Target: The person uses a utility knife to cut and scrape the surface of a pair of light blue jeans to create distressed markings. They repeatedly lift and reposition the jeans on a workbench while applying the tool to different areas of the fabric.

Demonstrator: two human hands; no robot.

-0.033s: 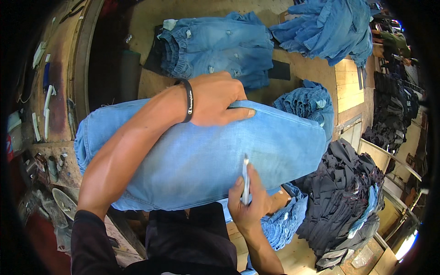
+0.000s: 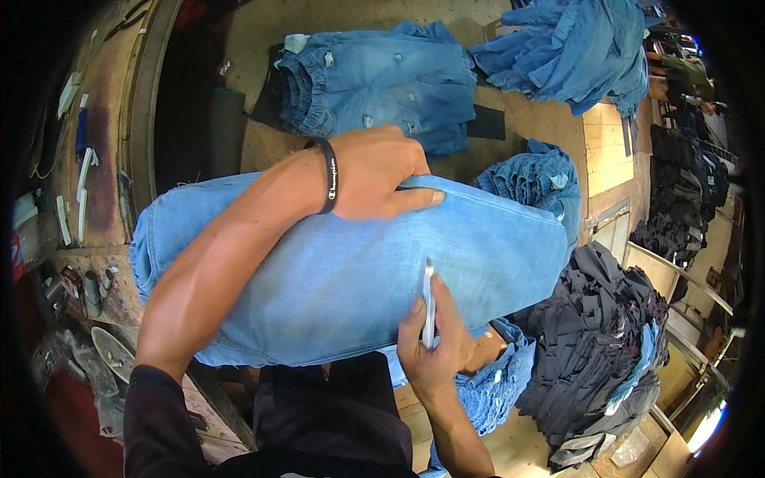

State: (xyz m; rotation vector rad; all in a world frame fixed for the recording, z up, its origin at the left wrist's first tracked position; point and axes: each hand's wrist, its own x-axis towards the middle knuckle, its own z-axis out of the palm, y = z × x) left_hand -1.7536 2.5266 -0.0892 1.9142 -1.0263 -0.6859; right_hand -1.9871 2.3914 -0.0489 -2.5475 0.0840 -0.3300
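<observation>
A light-blue denim trouser leg [image 2: 319, 287] lies stretched broad and flat in front of me. My left hand [image 2: 378, 171] is closed on its far edge, thumb on top and the other fingers curled over out of sight. Between the thumb and fingers of my right hand [image 2: 437, 338] is a slim white-handled tool with a short metal tip [image 2: 429, 307]; its exact kind is unclear. The tip points away from me and meets or hovers just over a faded patch of the denim. What lies under the leg is hidden.
Beyond the leg lies a stack of blue jeans [image 2: 382, 80] with elastic waists. More denim is heaped at the far right [image 2: 582, 52]. A tall pile of black garments [image 2: 590, 342] stands on the right. At left a wooden board [image 2: 103, 159] holds small tools.
My right hand has slid the tool slightly away from me along the denim. My left hand and the trouser leg stay put.
</observation>
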